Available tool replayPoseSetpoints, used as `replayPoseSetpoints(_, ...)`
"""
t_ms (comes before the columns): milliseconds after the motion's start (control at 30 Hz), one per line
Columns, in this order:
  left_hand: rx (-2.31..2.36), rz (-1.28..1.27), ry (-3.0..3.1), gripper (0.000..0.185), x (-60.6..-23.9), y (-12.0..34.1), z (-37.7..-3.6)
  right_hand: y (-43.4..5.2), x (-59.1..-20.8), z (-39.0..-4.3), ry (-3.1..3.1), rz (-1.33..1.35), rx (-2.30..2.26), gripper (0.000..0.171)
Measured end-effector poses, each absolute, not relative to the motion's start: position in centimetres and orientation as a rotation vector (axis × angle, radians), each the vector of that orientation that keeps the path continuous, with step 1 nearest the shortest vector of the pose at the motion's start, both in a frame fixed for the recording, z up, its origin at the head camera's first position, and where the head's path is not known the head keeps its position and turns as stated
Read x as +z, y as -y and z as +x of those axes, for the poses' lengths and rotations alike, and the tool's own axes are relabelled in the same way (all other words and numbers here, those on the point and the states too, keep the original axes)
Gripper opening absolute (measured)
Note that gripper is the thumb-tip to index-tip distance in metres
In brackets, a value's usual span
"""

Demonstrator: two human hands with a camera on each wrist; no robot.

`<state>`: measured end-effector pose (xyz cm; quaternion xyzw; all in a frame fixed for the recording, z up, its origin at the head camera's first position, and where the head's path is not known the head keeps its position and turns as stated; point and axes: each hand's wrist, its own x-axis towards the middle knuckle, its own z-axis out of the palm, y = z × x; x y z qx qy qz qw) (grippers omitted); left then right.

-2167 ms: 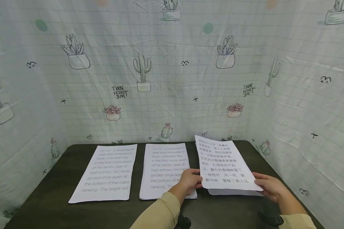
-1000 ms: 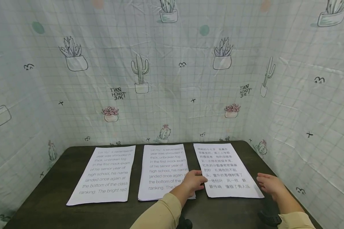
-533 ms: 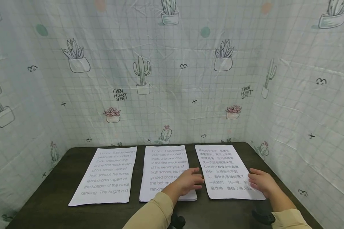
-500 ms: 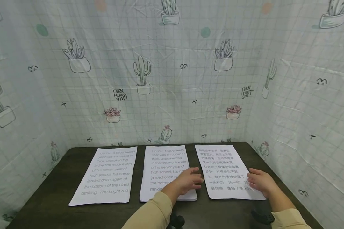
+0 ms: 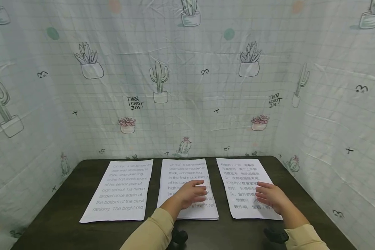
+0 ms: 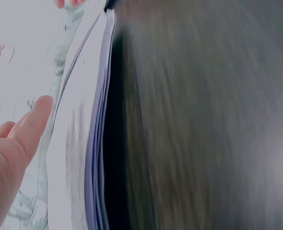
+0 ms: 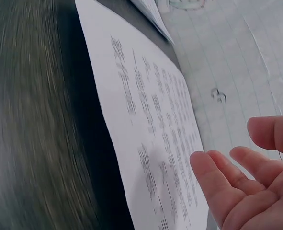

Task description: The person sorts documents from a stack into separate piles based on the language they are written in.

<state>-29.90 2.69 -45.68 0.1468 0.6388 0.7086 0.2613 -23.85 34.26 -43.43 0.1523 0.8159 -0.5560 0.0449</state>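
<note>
Head view: cactus-print cloth backdrop (image 5: 187,86) wraps three sides of a dark worktop (image 5: 59,222). Three paper items lie side by side on it, long axes running away from the person: a left English sheet (image 5: 120,189), a middle English stack (image 5: 178,170), and a right Chinese sheet (image 5: 237,173). Left hand (image 5: 192,193) is over the lower half of the middle stack, fingers loosely spread and pointing right, gripping nothing; contact with the paper can't be told. Right hand (image 5: 270,198) is over the lower half of the Chinese sheet, fingers relaxed and pointing left, nothing held. Each hand has its own paper directly below it; the left sheet is well apart from both, left hand nearer. Left wrist view, blurred: several layered page edges in the middle stack (image 6: 96,158). Right wrist view: open palm (image 7: 246,191) above the Chinese print (image 7: 151,120).
</note>
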Motion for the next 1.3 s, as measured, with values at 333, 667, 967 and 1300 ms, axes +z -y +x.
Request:
replayPoseSetpoints(333, 1.928, 0.241, -1.831, 0.064, -45.8, 1.2, -31.5, -31.5, -43.4, -25.2, -2.443, 0.338, -1.737, 0.057)
replayPoseSetpoints(667, 1.960, 0.196, -1.895, 0.065, -46.0, 5.6, -32.3, -29.0, -43.6, -26.1, -2.431, 0.256, -1.720, 0.053)
replayPoseSetpoints(967, 2.007, 0.191, -1.939, 0.065, -46.1, 8.9, -32.7, -26.6, -44.1, -26.9, -2.392, 0.231, -1.738, 0.051)
replayPoseSetpoints(1300, 2.036, 0.159, -1.970, 0.062, -46.0, 11.2, -32.6, -24.2, -44.3, -27.3, -2.394, 0.179, -1.706, 0.050)
